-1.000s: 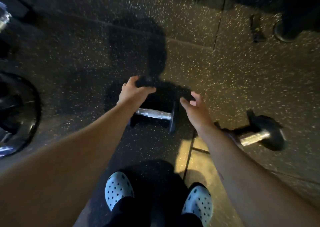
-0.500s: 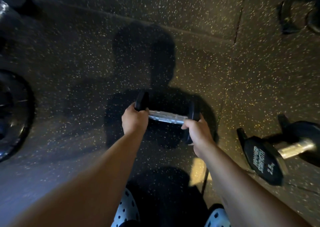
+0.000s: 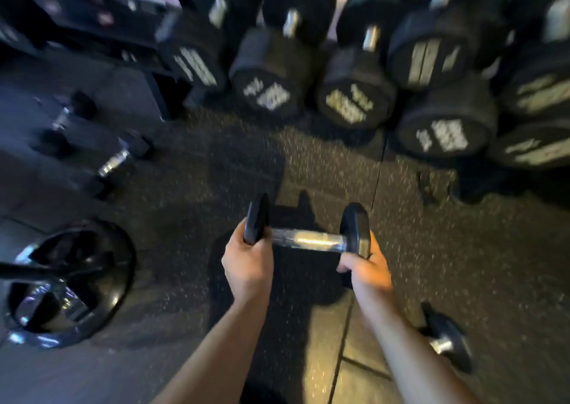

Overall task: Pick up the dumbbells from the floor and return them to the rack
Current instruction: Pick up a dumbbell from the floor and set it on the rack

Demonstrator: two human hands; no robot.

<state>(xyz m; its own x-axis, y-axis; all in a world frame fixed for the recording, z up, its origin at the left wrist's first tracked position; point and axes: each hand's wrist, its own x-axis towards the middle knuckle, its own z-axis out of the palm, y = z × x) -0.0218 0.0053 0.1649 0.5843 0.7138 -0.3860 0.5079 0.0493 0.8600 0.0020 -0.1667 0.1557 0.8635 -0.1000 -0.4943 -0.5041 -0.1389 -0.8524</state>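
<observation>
The dumbbell (image 3: 308,238) is up off the floor (image 3: 191,187), handle running left to right, one hand wrapped round each end: left hand (image 3: 246,265) on the left head, right hand (image 3: 367,272) under the right one. The rack (image 3: 354,73) sits straight ahead on the far side, so it travels broadside. White writing on the racked weights is too blurry to read. A second dumbbell (image 3: 445,339) lies near right.

Dumbbell (image 3: 308,237) had a shiny metal handle and matt black ends; floor (image 3: 462,265) looked rough, speckled rubber.
</observation>
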